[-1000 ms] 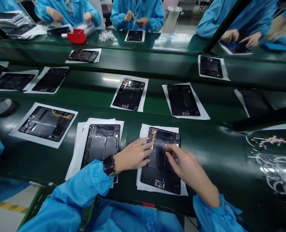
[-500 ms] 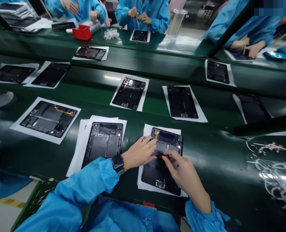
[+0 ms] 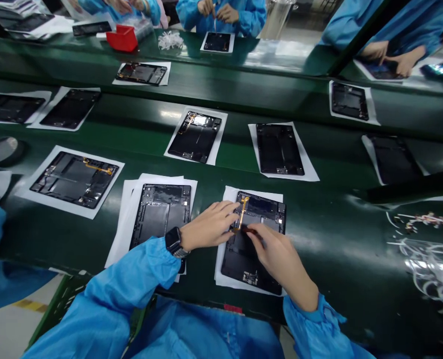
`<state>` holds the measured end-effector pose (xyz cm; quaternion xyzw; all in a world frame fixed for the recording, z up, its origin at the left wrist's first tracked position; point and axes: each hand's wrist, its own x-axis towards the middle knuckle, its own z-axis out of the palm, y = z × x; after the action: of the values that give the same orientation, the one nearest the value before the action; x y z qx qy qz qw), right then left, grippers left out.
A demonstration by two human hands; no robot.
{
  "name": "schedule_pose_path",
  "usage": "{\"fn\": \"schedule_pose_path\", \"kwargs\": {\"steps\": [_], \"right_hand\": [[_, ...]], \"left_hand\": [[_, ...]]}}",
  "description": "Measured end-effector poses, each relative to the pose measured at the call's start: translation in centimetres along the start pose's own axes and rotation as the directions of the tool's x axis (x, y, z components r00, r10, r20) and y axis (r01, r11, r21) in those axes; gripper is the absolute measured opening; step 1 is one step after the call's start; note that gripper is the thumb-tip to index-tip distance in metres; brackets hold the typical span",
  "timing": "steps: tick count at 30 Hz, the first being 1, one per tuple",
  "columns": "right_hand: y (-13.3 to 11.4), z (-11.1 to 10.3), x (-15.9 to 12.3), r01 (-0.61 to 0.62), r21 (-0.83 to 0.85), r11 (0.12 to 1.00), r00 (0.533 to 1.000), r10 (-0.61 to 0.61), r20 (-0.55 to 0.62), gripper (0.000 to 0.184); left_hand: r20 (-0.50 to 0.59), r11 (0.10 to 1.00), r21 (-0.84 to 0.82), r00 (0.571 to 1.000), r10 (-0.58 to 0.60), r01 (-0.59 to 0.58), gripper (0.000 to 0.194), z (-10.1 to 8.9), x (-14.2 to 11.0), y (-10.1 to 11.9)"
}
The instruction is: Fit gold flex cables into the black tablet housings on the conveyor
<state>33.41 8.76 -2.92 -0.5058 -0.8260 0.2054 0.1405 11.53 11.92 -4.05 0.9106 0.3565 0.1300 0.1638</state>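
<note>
A black tablet back frame [image 3: 256, 249] lies on a white sheet [image 3: 226, 279] at the near edge of the green bench. An orange flex cable [image 3: 242, 212] runs down its upper left part. My left hand [image 3: 210, 230], with a dark watch on the wrist, rests on the frame's left edge, fingers curled and fingertips at the cable. My right hand [image 3: 275, 257] lies on the frame's middle, thumb and forefinger pinched at the cable's lower end. A second open frame [image 3: 161, 212] on stacked white sheets lies just left of my left hand.
Several more frames on white sheets, such as one [image 3: 73, 178] at left and one [image 3: 279, 149] ahead, lie on the green conveyor. A red tray [image 3: 122, 39] stands far back. Other people in blue coats work opposite. White strips [image 3: 430, 269] lie at right.
Both hands shifted slightly up the frame. The orange cable now shows fully between my fingertips, where before my left fingers partly covered it.
</note>
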Motion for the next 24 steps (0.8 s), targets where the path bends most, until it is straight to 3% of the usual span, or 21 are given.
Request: {"fn": "schedule_pose_path", "kwargs": {"steps": [6,10,18,24], "right_hand": [[-1.9,0.4,1.4,0.068,-0.18,0.981,0.993,-0.05,0.103,0.016],[-2.7,1.4,1.6,0.048,-0.221,0.974,0.998,-0.039,0.045,0.016],[-1.4,1.6,-0.1,-0.057,0.117,0.991,0.99,0.071,-0.122,0.016],[-1.9,2.0,-0.5,-0.079,0.169,0.982,0.985,0.103,-0.137,0.016]], "left_hand": [[-0.012,0.993,-0.115,1.0,-0.009,0.007,0.061,-0.1,-0.2,-1.0],[-0.01,0.991,-0.132,1.0,-0.019,0.017,0.065,0.3,0.0,-1.1],[-0.01,0.993,-0.119,1.0,-0.029,0.027,0.072,0.5,-0.2,-1.2],[-0.028,0.992,-0.122,0.999,-0.029,0.025,0.072,0.8,-0.3,-1.4]]}}
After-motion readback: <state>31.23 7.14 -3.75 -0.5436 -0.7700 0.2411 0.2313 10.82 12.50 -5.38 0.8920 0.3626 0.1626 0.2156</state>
